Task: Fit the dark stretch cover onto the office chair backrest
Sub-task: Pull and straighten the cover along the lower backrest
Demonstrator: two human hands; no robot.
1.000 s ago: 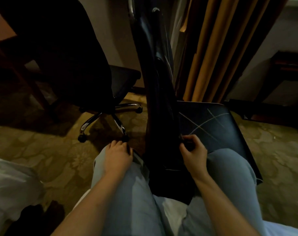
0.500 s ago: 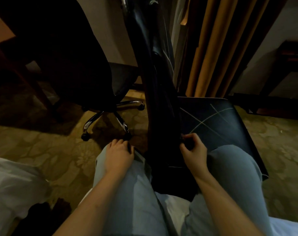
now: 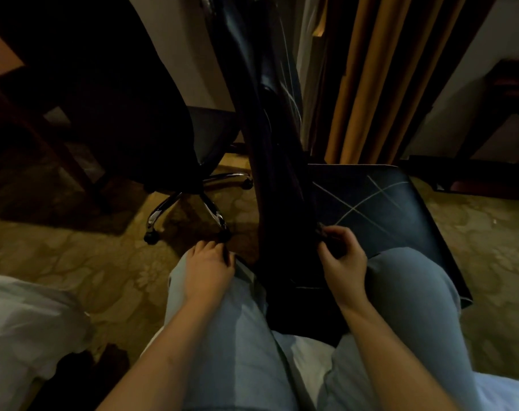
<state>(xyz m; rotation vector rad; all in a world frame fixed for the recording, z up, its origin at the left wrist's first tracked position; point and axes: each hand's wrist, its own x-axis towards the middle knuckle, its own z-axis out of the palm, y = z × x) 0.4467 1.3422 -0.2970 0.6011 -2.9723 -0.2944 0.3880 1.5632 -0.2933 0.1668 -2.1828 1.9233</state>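
Note:
The office chair backrest (image 3: 270, 179) stands edge-on between my knees, wrapped in the dark stretch cover (image 3: 282, 256), which has thin pale lines. My left hand (image 3: 209, 264) lies on my left knee, fingers curled over the cover's lower left edge. At the backrest's right side, my right hand (image 3: 342, 256) pinches the cover's hem where backrest and seat meet. The chair's seat (image 3: 377, 212) extends to the right, dark with crossing pale lines. The bottom of the backrest is hidden between my legs.
A second black office chair (image 3: 109, 114) with a chrome wheeled base (image 3: 190, 203) stands to the left on the patterned carpet. Orange-brown curtains (image 3: 371, 78) hang behind. White bedding (image 3: 23, 327) lies at lower left. Dark furniture (image 3: 507, 108) fills the far right corner.
Both hands keep their hold on the cover's lower edges and have barely moved. The view has shifted slightly.

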